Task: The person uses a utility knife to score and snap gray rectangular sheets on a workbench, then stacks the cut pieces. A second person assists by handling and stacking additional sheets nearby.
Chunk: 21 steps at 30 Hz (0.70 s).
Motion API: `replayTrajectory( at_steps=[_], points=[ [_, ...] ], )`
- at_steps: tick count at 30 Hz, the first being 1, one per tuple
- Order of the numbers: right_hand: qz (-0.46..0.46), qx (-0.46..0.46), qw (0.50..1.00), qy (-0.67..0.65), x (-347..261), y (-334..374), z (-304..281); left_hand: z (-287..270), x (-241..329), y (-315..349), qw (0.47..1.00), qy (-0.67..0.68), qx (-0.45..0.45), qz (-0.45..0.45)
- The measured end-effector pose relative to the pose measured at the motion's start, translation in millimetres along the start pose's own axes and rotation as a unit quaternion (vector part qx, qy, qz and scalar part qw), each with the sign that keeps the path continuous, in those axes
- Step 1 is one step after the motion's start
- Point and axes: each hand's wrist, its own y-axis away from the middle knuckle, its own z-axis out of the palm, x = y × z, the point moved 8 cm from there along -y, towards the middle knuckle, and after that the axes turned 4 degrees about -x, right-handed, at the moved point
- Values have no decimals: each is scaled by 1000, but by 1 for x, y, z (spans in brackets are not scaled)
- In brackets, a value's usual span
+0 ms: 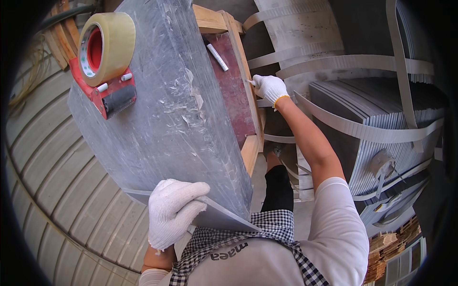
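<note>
My left hand (pixel 174 212), in a white knitted glove, is closed over the edge of a thin grey sheet (pixel 222 220) in front of my apron. The sheet lies against the near end of a large grey block wrapped in scuffed clear film (pixel 157 128). My right hand (pixel 269 89), gloved alike, reaches forward beside a wooden frame (pixel 237 52). Its fingers are closed, with a small pale tip sticking out that I cannot make out. Near it, a white marker-like stick (pixel 217 57) rests on a dark red board (pixel 232 90) inside the frame.
A red tape dispenser (pixel 102 88) with a big roll of clear tape (pixel 119 40) stands on the block's far left. At right, stacked thin grey sheets (pixel 386 138) are bound with pale straps (pixel 353 125). Ridged panelling (pixel 67 186) runs along the left.
</note>
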Motion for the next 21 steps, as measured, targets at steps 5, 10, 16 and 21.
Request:
replayTrajectory(
  at_steps=[5,10,16,21],
  points=[
    [71,1,997,36,51,8,61,-2,4,-3,1000,-9,-14,2],
    [123,94,985,-73,48,20,50,2,-2,1,1000,4,9,-10],
    [-17,140,989,-44,-4,26,13,1,1,-5,1000,-4,-10,-2],
    [-18,94,993,70,-14,21,-1,0,2,-5,1000,4,0,8]
  ],
)
